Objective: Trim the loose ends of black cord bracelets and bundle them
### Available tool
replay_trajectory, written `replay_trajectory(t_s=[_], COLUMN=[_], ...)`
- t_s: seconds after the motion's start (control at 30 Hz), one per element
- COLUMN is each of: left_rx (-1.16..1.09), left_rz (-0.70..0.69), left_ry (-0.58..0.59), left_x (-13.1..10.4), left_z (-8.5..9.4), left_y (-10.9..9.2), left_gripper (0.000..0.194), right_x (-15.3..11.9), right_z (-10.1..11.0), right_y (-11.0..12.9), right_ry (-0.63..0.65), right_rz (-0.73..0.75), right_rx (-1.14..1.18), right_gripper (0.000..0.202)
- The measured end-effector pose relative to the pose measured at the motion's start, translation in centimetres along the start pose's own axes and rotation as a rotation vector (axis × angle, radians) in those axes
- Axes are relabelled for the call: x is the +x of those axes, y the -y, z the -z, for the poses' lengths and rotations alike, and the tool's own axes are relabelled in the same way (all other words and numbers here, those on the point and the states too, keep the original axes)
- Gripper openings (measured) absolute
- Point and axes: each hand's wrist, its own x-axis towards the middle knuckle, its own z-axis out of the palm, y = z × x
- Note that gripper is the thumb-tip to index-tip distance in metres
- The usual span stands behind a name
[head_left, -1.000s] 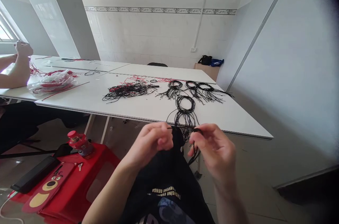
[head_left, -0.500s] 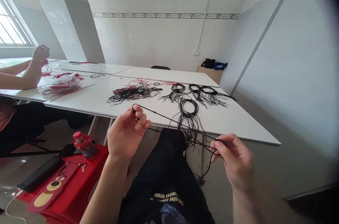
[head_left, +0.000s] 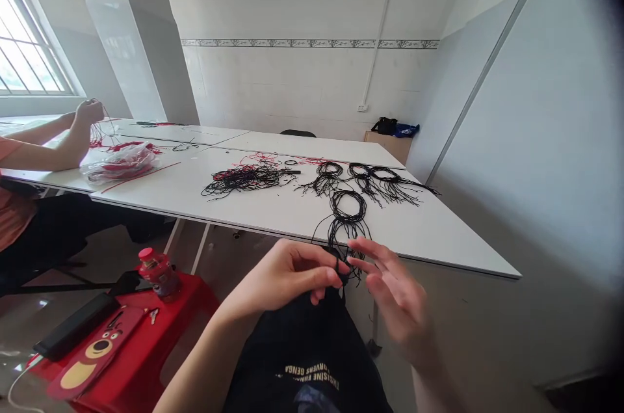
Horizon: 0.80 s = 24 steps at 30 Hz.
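Note:
My left hand (head_left: 287, 276) is over my lap just off the table's front edge, thumb and fingers closed, with a black cord (head_left: 337, 263) looped over a fingertip. Facing it from the right, my right hand (head_left: 397, 296) has its fingers apart and shows nothing held. Behind the hands a coiled bundle of black cords (head_left: 348, 206) lies at the table edge, its loose ends hanging over. Where the held cord runs beyond the fingertips is hard to make out against those ends and my dark trousers.
More coiled black bundles (head_left: 359, 170) and a tangled black-and-red cord heap (head_left: 248, 177) lie on the white table (head_left: 273, 211). At left, another person's hands (head_left: 90, 112) hold cords near a plastic bag (head_left: 121, 162). A bottle (head_left: 158, 273) stands on a red stool (head_left: 195, 296).
My hands have come together from wide apart. The cord stretched between them no longer spans a gap. My right hand has let go of its loop and opened.

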Motion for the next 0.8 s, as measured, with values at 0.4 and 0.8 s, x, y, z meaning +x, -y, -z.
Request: replay_trajectory(t_s=[0.4,0.8], left_rx=[0.273,0.101], left_rz=[-0.014,-0.065], left_ry=[0.057,0.071], left_x=[-0.5,-1.7], left_z=[-0.4,0.4], left_y=[0.3,1.0], left_gripper=[0.023,0.035], right_x=[0.4,-1.0], right_z=[-1.4,0.0], right_y=[0.6,-0.4], right_ry=[0.033,-0.249], right_rz=[0.205,0.123], right_rx=[-0.153,-0.27], right_gripper=[0.013,0.013])
